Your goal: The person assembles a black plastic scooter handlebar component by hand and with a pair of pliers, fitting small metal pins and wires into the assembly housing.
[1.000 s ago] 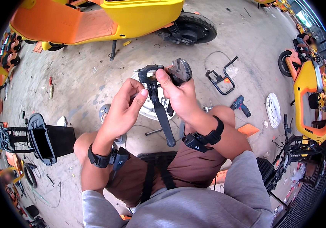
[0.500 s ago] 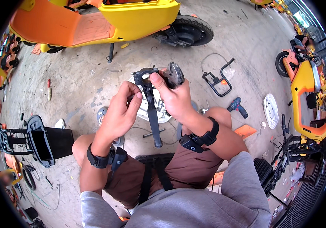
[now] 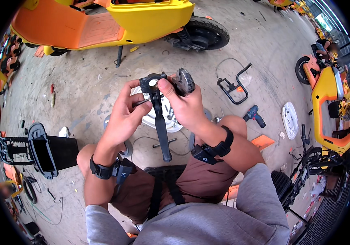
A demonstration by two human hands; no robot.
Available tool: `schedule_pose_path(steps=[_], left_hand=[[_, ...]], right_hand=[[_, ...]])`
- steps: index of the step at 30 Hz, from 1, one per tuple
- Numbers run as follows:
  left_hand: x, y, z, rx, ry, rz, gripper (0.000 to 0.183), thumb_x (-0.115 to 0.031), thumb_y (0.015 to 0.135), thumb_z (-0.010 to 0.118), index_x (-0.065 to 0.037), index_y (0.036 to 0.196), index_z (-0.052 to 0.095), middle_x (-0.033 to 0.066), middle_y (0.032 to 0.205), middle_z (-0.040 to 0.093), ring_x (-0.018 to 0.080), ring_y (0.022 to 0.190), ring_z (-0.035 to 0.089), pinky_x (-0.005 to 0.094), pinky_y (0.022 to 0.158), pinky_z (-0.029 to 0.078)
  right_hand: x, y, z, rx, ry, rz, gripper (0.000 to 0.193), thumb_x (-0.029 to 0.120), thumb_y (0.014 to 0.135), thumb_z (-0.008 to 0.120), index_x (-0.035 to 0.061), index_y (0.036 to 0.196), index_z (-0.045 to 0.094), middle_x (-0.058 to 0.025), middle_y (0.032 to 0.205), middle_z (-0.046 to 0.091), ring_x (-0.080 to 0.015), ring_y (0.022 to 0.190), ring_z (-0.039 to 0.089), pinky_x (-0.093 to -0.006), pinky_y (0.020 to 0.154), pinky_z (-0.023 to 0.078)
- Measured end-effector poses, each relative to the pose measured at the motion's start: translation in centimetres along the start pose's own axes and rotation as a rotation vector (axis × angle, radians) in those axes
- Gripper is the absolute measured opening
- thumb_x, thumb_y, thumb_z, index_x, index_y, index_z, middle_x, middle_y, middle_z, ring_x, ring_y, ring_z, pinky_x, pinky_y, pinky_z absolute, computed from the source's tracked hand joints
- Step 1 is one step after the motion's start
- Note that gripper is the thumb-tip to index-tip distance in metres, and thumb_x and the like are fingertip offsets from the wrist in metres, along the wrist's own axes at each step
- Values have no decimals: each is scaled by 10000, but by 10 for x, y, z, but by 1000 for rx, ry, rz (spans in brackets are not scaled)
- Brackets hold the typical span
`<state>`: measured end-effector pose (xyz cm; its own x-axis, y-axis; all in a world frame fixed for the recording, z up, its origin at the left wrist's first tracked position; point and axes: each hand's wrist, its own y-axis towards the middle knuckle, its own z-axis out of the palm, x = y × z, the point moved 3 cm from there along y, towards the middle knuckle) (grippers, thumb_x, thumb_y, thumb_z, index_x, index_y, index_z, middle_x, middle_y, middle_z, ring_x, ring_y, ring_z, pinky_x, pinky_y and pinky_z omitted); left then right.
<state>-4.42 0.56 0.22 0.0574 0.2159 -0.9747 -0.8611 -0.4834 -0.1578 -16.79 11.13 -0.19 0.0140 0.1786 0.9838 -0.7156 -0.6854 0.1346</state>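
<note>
My right hand grips a black brake lever by its ring clamp, thumb pressed beside the ring. The long blade hangs down toward my lap, and a worn dark block sticks out above my right fingers. My left hand is closed in a pinch on a thin dark rod, just left of the lever. Its index finger reaches up to the clamp's left side. Beneath the lever, a white oval tray with small metal parts is partly hidden by my hands.
A yellow-orange scooter stands ahead. On the floor to the right are a black tube frame, a cordless drill, a white oval cover and an orange panel. A black bin-like part lies left.
The brake lever has shifted slightly left and its ring has turned more toward me. My left hand has moved a little left, its index finger now up against the clamp.
</note>
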Motion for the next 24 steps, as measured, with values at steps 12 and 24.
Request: schedule_pose_path(steps=[12, 24], left_hand=[[5, 3, -2, -9, 314, 106, 415, -36, 832, 728, 24, 1202, 551, -48, 732, 548, 6, 627, 406, 193, 528, 326], [7, 6, 5, -75, 256, 153, 426, -63, 781, 777, 36, 1144, 578, 16, 768, 654, 27, 677, 560, 206, 600, 470]], right_hand=[[-8, -3, 5, 17, -61, -83, 320, 304, 913, 706, -3, 881, 625, 0, 678, 565, -66, 638, 479, -242, 575, 407], [-5, -8, 6, 33, -111, -58, 326, 312, 907, 713, 2, 885, 614, -5, 694, 576, -72, 650, 504, -239, 589, 423]])
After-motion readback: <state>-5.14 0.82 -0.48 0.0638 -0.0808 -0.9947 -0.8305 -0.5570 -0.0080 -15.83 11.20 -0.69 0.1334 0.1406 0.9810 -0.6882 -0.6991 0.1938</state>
